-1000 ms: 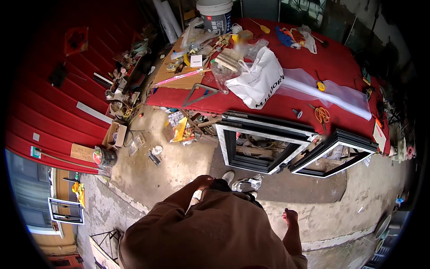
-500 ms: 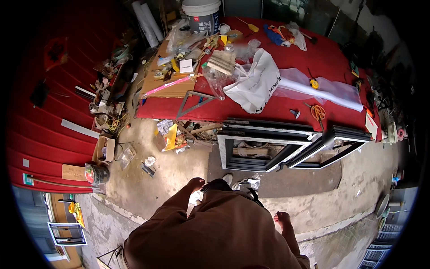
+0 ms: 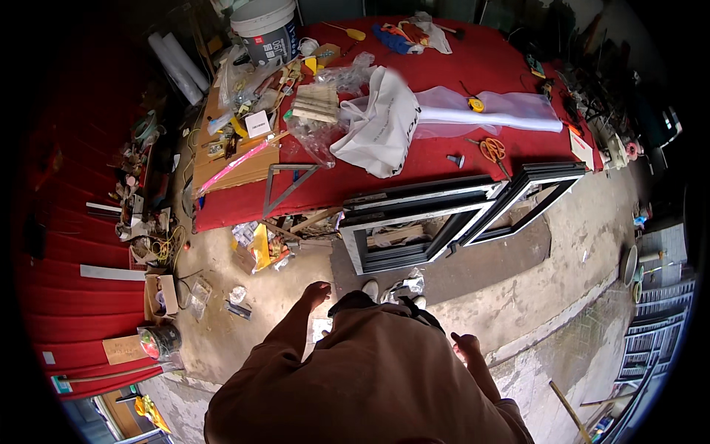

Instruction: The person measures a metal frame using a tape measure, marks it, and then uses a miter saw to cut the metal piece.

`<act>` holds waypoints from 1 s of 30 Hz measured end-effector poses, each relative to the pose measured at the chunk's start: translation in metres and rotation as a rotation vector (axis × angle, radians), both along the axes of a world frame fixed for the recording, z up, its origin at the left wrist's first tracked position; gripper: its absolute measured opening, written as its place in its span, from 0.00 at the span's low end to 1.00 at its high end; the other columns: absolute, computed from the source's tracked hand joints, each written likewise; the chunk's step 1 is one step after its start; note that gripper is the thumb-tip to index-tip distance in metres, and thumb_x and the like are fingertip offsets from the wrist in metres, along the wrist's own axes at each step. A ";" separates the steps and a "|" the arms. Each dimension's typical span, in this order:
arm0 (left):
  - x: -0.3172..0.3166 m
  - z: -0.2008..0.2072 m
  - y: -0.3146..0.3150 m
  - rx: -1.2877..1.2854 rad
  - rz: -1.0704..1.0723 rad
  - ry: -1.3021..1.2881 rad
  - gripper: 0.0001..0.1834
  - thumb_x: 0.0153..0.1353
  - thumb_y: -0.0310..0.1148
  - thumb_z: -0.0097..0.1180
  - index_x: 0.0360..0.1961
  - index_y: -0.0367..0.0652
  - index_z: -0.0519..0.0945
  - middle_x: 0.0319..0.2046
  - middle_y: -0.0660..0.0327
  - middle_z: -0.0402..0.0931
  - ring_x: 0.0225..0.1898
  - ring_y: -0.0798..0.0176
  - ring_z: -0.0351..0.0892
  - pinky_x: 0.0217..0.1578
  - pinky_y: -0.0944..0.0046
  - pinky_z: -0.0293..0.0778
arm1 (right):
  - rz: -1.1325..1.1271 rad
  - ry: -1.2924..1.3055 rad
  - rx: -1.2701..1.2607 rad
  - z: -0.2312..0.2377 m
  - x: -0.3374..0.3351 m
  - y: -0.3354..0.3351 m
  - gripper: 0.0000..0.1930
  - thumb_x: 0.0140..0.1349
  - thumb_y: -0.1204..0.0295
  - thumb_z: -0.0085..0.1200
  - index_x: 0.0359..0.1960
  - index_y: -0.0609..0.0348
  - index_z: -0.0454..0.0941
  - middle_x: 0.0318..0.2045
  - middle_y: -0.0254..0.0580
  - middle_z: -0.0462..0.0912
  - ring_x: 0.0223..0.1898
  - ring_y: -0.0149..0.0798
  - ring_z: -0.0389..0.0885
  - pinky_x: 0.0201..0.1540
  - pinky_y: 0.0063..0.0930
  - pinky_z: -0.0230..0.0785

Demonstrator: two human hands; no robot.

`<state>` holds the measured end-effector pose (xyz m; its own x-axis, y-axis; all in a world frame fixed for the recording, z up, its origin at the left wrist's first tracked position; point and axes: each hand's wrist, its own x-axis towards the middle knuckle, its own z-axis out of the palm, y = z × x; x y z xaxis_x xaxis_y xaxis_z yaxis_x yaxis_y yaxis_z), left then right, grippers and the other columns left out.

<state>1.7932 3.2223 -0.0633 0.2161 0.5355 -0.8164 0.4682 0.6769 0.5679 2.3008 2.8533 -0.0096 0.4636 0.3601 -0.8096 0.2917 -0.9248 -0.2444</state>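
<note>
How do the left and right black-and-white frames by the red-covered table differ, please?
The left frame looks wider; the right frame looks narrower. The left frame shows a broad white strip down its left side; the right frame's left side is mostly black. Both stand at the near side of the red-covered table, with things visible through them.

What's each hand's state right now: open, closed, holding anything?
Left hand: looks loosely curled, nothing visible in it; fully closed or not, cannot tell.
Right hand: partly curled, nothing visible in it; open or closed, cannot tell.
</note>
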 end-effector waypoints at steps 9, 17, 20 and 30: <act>-0.036 -0.015 -0.016 -0.095 -0.004 0.033 0.17 0.73 0.40 0.61 0.56 0.42 0.85 0.39 0.61 0.87 0.36 0.63 0.86 0.37 0.60 0.78 | -0.072 -0.035 0.177 0.013 -0.007 0.026 0.30 0.68 0.44 0.62 0.20 0.59 0.86 0.20 0.45 0.87 0.25 0.43 0.85 0.36 0.42 0.77; 0.007 0.038 0.076 0.393 0.221 -0.153 0.19 0.78 0.34 0.54 0.64 0.38 0.81 0.46 0.56 0.88 0.41 0.64 0.87 0.42 0.64 0.82 | -0.145 0.096 0.083 0.000 -0.007 -0.007 0.25 0.74 0.52 0.61 0.25 0.60 0.83 0.20 0.41 0.84 0.21 0.36 0.81 0.29 0.36 0.74; 0.052 0.098 0.139 0.774 0.152 -0.033 0.18 0.74 0.31 0.54 0.61 0.38 0.82 0.42 0.54 0.88 0.43 0.60 0.88 0.46 0.61 0.83 | -0.339 0.118 0.091 -0.012 0.001 -0.043 0.26 0.72 0.49 0.60 0.27 0.60 0.86 0.23 0.40 0.88 0.23 0.37 0.84 0.33 0.41 0.77; 0.179 0.207 0.318 1.588 -0.146 0.265 0.32 0.65 0.42 0.72 0.68 0.47 0.79 0.57 0.46 0.84 0.58 0.41 0.83 0.58 0.47 0.79 | -0.434 0.093 0.115 0.028 -0.026 -0.032 0.21 0.72 0.55 0.58 0.35 0.65 0.86 0.27 0.44 0.88 0.25 0.37 0.84 0.31 0.37 0.78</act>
